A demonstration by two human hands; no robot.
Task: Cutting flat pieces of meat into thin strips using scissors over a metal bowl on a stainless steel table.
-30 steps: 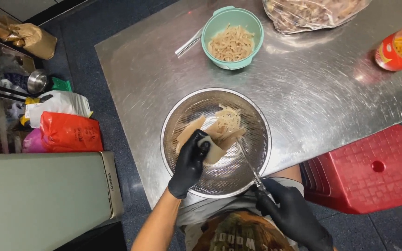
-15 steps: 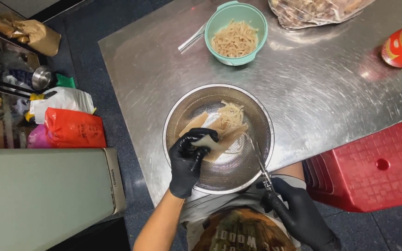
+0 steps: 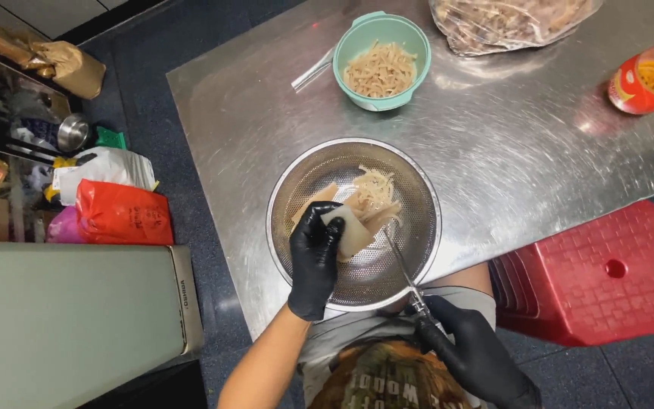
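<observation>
Squid piece [image 3: 348,231] in left hand [image 3: 314,260] (gloved); right hand [image 3: 478,356] grips scissors [image 3: 405,274].

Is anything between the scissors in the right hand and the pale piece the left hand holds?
Nothing visible. The left hand holds the pale piece over the metal colander; the scissors in the right hand reach its edge, with only cut strips beyond.
</observation>
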